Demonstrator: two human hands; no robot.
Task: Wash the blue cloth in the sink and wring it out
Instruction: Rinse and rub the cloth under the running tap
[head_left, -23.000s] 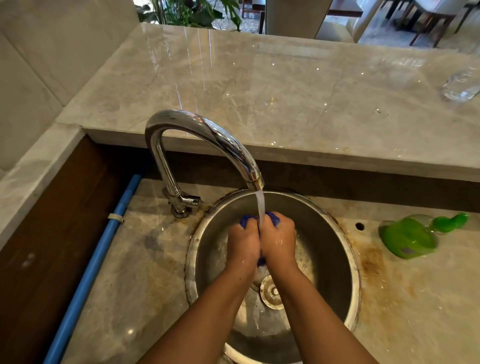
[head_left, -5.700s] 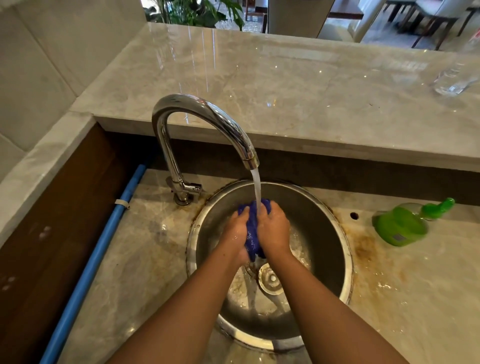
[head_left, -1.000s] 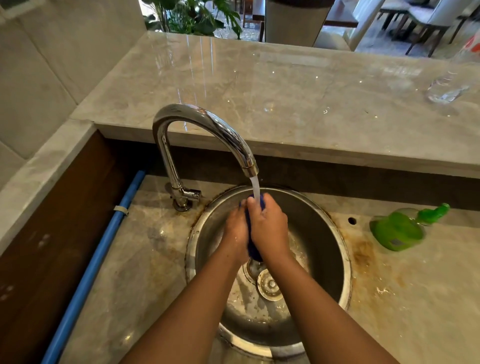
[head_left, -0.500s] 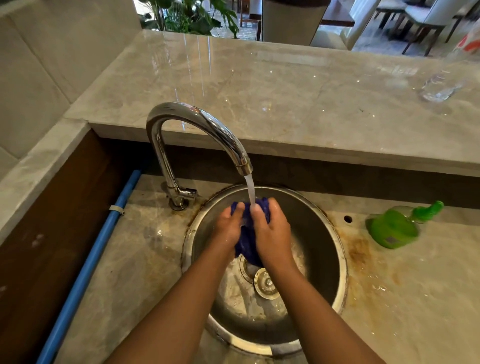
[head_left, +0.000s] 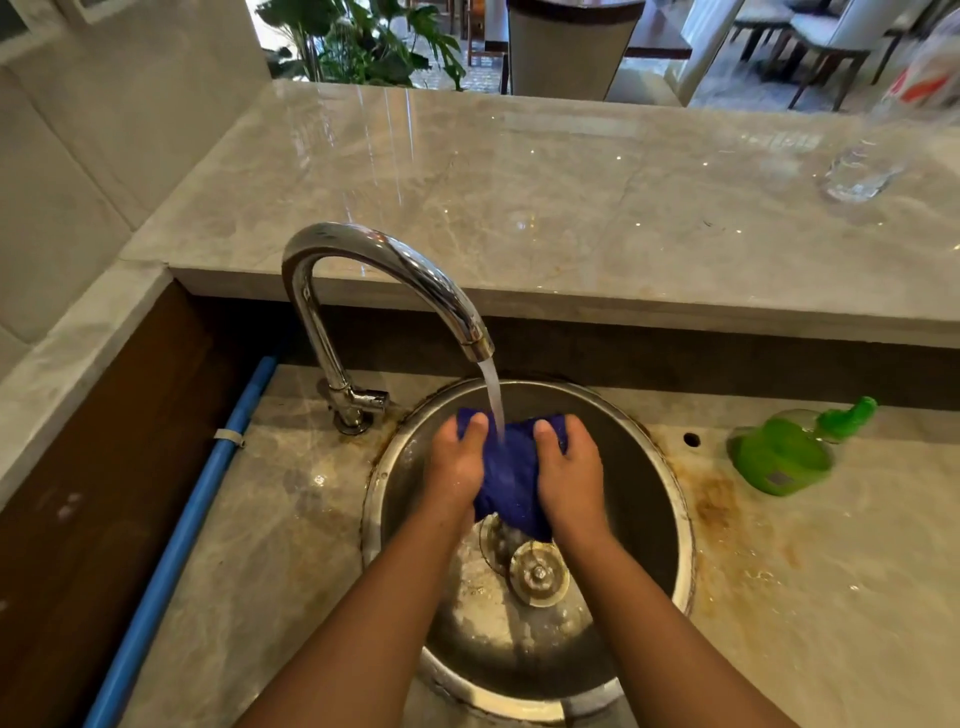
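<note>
Water (head_left: 493, 400) pours in a thin stream from the curved chrome tap (head_left: 384, 260) straight onto the blue cloth (head_left: 511, 475), which is bunched up and held over the round steel sink (head_left: 675, 525), above the drain strainer (head_left: 537, 574). The left hand (head_left: 457, 467) has the cloth's left side and the right hand (head_left: 569, 473) its right side. Each grip is closed on the fabric, thumbs lying on top and fingers curled under it out of sight. The cloth's lower end hangs down between the wrists.

Around the sink the marble bench (head_left: 831, 597) is wet and rust-stained, most of all to the right of the rim. A green bottle (head_left: 784, 457) lies on its side there, well apart from the sink. A blue pipe (head_left: 182, 540) runs along the bench's left edge. On the higher bench (head_left: 571, 182) behind the tap, a clear glass object (head_left: 857, 176) sits at the far right, too blurred to make out. Leafy plants (head_left: 363, 41) stand beyond it.
</note>
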